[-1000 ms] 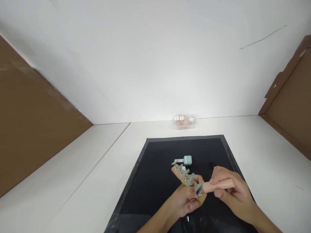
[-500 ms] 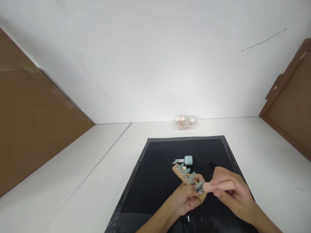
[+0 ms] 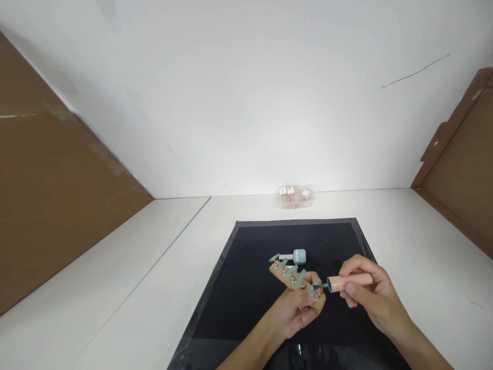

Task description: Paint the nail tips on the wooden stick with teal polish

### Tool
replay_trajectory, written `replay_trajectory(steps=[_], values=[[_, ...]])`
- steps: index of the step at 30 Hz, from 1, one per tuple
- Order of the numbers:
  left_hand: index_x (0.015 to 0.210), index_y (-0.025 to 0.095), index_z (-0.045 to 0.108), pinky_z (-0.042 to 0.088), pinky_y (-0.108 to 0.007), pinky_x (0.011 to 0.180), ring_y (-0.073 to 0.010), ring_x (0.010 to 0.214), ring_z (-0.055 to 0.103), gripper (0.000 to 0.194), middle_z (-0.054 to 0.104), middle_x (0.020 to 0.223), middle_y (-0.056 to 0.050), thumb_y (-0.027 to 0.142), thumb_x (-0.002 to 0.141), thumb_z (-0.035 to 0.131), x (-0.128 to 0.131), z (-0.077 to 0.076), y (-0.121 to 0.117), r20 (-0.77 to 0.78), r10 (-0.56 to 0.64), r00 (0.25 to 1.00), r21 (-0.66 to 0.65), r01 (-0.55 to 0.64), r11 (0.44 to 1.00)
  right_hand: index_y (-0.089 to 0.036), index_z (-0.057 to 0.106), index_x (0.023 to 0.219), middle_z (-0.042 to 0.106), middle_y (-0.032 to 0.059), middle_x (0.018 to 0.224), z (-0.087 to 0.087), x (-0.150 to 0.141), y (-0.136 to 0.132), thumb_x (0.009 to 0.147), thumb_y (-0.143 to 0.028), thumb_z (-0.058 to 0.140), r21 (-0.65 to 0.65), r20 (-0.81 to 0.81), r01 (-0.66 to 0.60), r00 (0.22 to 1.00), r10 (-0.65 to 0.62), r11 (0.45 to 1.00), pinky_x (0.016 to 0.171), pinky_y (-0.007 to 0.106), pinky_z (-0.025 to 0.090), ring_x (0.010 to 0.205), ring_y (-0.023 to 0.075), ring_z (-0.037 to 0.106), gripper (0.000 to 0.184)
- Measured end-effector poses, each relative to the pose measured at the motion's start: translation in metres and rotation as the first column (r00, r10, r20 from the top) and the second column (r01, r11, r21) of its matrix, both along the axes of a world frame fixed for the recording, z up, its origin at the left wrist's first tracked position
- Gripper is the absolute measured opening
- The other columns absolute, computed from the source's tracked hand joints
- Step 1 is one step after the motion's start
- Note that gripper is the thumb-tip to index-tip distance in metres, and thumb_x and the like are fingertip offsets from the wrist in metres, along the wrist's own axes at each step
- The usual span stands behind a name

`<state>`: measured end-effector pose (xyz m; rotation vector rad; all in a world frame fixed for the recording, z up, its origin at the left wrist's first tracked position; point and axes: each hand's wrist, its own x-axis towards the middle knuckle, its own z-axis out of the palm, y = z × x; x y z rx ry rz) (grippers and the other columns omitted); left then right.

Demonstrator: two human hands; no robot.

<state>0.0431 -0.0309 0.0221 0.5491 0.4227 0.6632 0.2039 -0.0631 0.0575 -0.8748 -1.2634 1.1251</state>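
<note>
My left hand [image 3: 291, 312] is closed round the near end of a wooden nail-tip stand [image 3: 284, 278]. Along its top, several false nails [image 3: 301, 277] in pale green sit on small silver balls. Pinched in my right hand [image 3: 372, 293] is a nail polish brush [image 3: 349, 282] with a pink cap handle. Its dark bristle end points left and is at the nearest false nail [image 3: 313, 290], which looks paler than the others. Whether the bristles touch it is hard to tell.
A green nail polish bottle [image 3: 299, 257] lies on the black mat [image 3: 254, 246] behind the stand. Near the wall, a clear tray [image 3: 295, 204] holds a few bottles with white square ends. Brown cardboard panels [image 3: 57, 169] flank the white table.
My right hand has drawn the brush slightly right and up, so the bristles now show. The stand has shifted a little left in my left hand.
</note>
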Motion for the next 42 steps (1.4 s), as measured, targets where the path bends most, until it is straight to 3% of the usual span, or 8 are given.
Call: replay_trajectory(steps=[3,7,15,24,30,42], values=[[0.064,0.017,0.04,0.008,-0.013,0.029,0.0026,0.032,0.026,0.051,0.04,0.046,0.009,0.033,0.047,0.085,-0.002,0.004,0.003,0.032,0.029,0.999,0.025,-0.029,0.999,-0.019,0.061,0.075,0.061,-0.0012,0.056,-0.003,-0.004,-0.001,0.076,-0.042,0.071,-0.11,-0.006,-0.069,0.998,0.069,0.991,0.038,0.019,0.042,0.04,0.0085,0.05,0.026],[0.062,0.016,0.038,0.011,-0.011,0.031,0.0035,0.034,0.028,0.054,0.041,0.05,0.009,0.032,0.044,0.087,-0.003,0.007,0.007,0.069,0.088,0.994,0.05,-0.092,0.994,-0.018,0.06,0.075,0.061,-0.0003,0.061,-0.004,-0.01,-0.005,0.078,-0.044,0.067,-0.13,0.101,-0.049,0.993,0.062,0.99,0.044,0.021,0.045,0.046,0.0095,0.052,0.027],[0.07,0.019,0.04,0.011,-0.013,0.028,0.0,0.028,0.027,0.041,0.039,0.044,0.01,0.035,0.065,0.077,-0.005,-0.001,0.008,0.117,0.024,0.993,0.218,-0.049,0.975,-0.02,0.058,0.073,0.058,-0.0004,0.064,-0.003,-0.012,-0.004,0.084,-0.041,0.061,0.06,0.224,0.109,0.967,-0.12,0.992,0.048,0.021,0.044,0.054,0.0116,0.052,0.024],[0.076,0.019,0.043,0.013,-0.013,0.027,-0.0005,0.027,0.027,0.036,0.04,0.045,0.011,0.035,0.069,0.074,-0.005,-0.002,0.009,0.128,0.0,0.992,0.243,-0.031,0.97,-0.021,0.054,0.073,0.058,-0.0004,0.066,0.005,-0.013,-0.002,0.082,-0.024,0.063,0.148,0.253,0.032,0.965,-0.069,0.989,0.05,0.021,0.046,0.058,0.0128,0.057,0.013],[0.071,0.019,0.041,0.016,-0.012,0.027,-0.0003,0.027,0.029,0.036,0.043,0.046,0.01,0.033,0.069,0.075,-0.004,-0.002,0.009,0.161,-0.015,0.987,0.232,-0.023,0.972,-0.02,0.053,0.068,0.06,0.0001,0.068,0.007,-0.015,-0.002,0.079,-0.012,0.061,0.215,0.295,0.004,0.953,-0.069,0.977,0.05,0.021,0.045,0.059,0.0125,0.057,0.016],[0.073,0.018,0.042,0.016,-0.011,0.027,0.0009,0.028,0.03,0.038,0.045,0.052,0.009,0.033,0.067,0.076,-0.004,0.0,0.01,0.166,0.013,0.986,0.233,-0.052,0.971,-0.021,0.057,0.07,0.066,0.0046,0.076,0.011,-0.013,-0.002,0.081,-0.007,0.057,0.338,0.358,0.011,0.923,-0.139,0.941,0.049,0.022,0.048,0.06,0.0143,0.063,0.018]])
